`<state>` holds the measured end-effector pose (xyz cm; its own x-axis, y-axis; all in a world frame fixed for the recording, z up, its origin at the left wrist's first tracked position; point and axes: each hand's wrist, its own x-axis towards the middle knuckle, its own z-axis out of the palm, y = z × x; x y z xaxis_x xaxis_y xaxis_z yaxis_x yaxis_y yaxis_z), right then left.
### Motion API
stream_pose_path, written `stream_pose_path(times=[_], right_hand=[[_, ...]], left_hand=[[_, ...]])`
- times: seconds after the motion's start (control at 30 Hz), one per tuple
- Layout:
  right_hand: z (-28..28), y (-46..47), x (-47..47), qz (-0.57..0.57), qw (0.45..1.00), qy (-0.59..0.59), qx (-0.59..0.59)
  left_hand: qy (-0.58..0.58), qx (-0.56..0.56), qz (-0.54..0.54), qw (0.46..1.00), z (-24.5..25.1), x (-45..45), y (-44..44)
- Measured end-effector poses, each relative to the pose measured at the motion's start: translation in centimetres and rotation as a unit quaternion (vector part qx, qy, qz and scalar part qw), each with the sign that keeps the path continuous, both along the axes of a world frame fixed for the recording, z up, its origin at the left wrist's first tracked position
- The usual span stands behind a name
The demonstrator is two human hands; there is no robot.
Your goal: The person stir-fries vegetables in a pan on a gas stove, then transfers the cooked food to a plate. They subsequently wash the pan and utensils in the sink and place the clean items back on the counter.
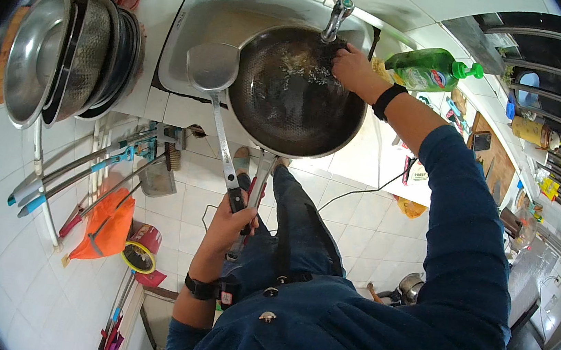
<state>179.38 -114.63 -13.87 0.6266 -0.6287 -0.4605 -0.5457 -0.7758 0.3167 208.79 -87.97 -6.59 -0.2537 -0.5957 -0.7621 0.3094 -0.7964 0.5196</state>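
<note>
A dark wok (287, 118) rests over the edge of the white sink (200, 15), with some liquid and bubbles inside. My left hand (233, 221) grips the black handle of a metal spatula (220, 132) and lies against the wok's handle (261, 175); whether it grips that too is hard to tell. The spatula's blade is just left of the wok, over the sink. My right hand (352, 69) is at the wok's upper right rim, below the faucet (335, 20), with its fingers closed on a dark scouring pad (332, 51).
Stacked metal basins (37, 59) stand at the left. A green dish soap bottle (422, 69) lies in view right of my right hand, beside a yellowish sponge (380, 68). Farther right are a wooden cutting board (496, 153) and a knife. Mops and an orange bag (106, 225) hang at the lower left.
</note>
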Motion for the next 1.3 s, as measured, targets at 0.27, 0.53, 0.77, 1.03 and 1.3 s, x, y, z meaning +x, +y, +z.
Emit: stream_pose_path(times=[0.27, 0.53, 0.77, 1.03, 1.3], right_hand=[[-3.2, 5.9, 1.0, -0.228, 0.929, -0.028, 0.288], [-9.1, -0.9, 9.1, -0.289, 0.857, -0.383, 0.189], [-5.6, 5.9, 11.4, -0.145, 0.855, -0.326, 0.377], [0.4, 5.8, 6.4, -0.310, 0.809, -0.446, 0.224], [1.3, 6.2, 3.4, -0.321, 0.792, -0.504, 0.127]], left_hand=[[-0.018, 0.008, -0.011, 1.000, 0.2, -0.1, 0.0], [-0.003, -0.001, -0.017, 1.000, 0.1, 0.0, -0.3], [-0.011, 0.002, -0.017, 1.000, 0.2, -0.2, -0.6], [-0.016, -0.028, -0.026, 0.999, -0.1, 0.6, -0.4], [-0.033, -0.023, -0.041, 0.998, 0.0, 0.4, -0.4]])
